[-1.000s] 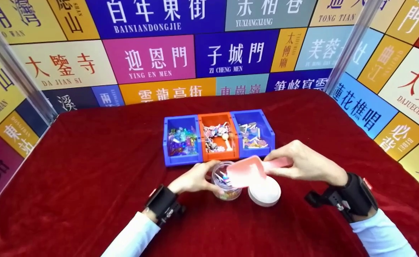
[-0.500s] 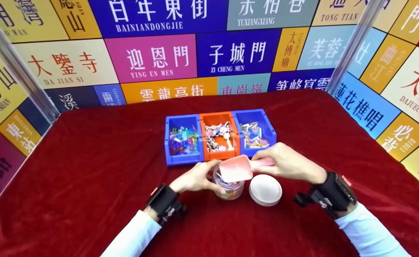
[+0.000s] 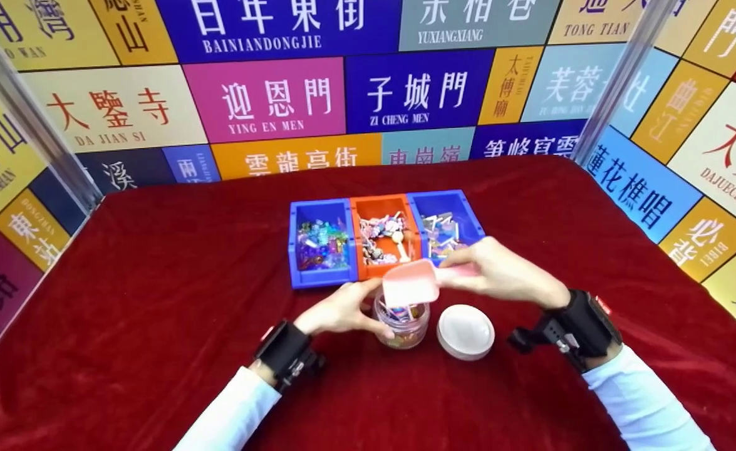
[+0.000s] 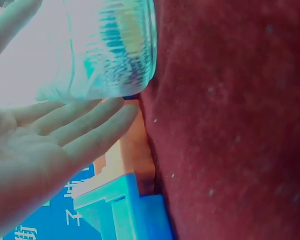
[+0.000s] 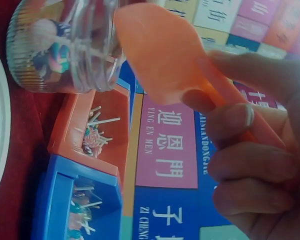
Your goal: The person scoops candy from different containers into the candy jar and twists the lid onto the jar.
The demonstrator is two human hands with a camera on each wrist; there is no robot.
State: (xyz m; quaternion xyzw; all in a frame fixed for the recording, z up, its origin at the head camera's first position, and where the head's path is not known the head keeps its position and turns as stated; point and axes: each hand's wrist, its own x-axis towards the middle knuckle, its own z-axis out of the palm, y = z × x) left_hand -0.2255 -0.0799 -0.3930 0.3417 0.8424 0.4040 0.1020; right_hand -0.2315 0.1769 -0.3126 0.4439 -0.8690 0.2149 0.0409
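A clear jar with ribbed sides stands on the cloth, with small lollipop-like pieces inside. My left hand holds it from the left, thumb on the near side and fingers on the far side. In the left wrist view, the long fingers lie along the jar's wall. My right hand grips a pink scoop by its handle. The scoop's blade tilts over the jar's mouth and partly hides it; in the right wrist view no pieces show on the blade.
Behind the jar stand a blue bin, an orange bin and another blue bin, joined in a row and holding small colourful pieces. A white lid lies right of the jar. Red cloth covers the table; printed panels stand behind.
My right hand has moved left and slightly away with the scoop, which now sits higher over the jar's mouth. More of the jar's contents shows. The left hand stays on the jar.
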